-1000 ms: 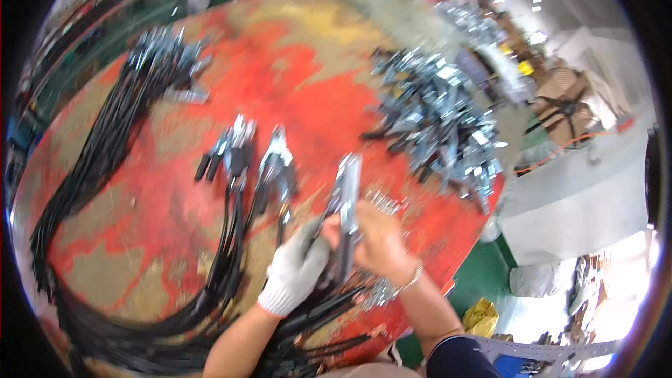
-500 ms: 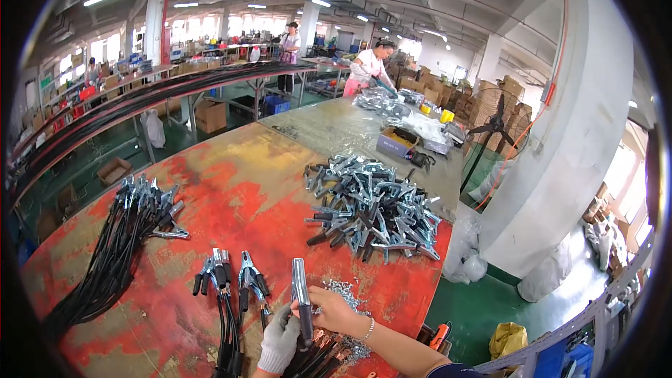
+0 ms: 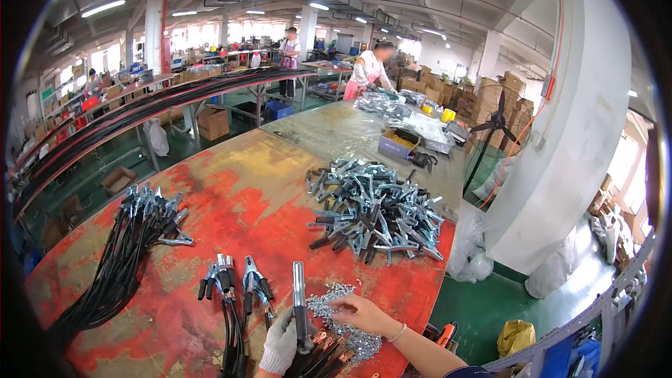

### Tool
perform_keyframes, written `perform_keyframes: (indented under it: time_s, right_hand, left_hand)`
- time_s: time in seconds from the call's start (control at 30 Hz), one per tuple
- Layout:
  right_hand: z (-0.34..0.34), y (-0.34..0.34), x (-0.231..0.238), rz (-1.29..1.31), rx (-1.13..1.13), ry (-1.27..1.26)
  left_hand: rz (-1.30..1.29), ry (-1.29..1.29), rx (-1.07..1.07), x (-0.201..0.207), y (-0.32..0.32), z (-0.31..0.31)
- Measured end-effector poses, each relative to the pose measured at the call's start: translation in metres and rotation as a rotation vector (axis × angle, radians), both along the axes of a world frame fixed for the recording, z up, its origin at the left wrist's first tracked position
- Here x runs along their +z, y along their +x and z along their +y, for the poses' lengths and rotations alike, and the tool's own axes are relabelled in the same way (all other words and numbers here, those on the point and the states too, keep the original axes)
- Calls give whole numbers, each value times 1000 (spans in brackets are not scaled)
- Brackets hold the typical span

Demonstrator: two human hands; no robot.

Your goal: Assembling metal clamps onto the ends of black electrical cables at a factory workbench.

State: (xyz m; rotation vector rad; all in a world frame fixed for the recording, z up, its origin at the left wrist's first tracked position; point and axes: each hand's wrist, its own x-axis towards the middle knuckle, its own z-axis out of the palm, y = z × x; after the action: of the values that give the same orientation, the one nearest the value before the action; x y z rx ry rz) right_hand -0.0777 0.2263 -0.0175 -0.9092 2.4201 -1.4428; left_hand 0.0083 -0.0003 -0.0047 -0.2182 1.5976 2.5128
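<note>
My left hand [image 3: 280,343], in a white knit glove, grips a metal spring clamp [image 3: 299,301] with dark handles, its jaws pointing up. Bare, with a bracelet at the wrist, my right hand [image 3: 358,313] reaches onto a scatter of small silver screws [image 3: 332,297]; its fingertips are among them, and whether they pinch one is hidden. Below both hands lie black cables with copper lugs [image 3: 336,351]. Left of the glove are a few cables fitted with clamps [image 3: 225,276]. Beyond my right hand rises a big heap of loose clamps [image 3: 374,213].
A bundle of black cables with clamps [image 3: 115,259] lies on the left of the worn red table [image 3: 210,217]. Farther back are an open box [image 3: 397,143] and plastic bags [image 3: 427,127]. Two people stand beyond. A fan [image 3: 497,122] and a pillar [image 3: 560,147] flank the right edge.
My right hand has let go of the clamp and moved right onto the screws. The left hand keeps the clamp upright in nearly the same place.
</note>
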Motion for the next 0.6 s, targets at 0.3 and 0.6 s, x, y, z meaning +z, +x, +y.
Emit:
perform_keyframes:
  time_s: [0.3, 0.6]
  right_hand:
    - [-90, -19, 13, -1332, 81, -692]
    - [-93, -32, -4, -1296, 128, -648]
  left_hand:
    - [225, -426, 130, -35, -9, -1]
    - [268, -371, 259, -34, -7, 2]
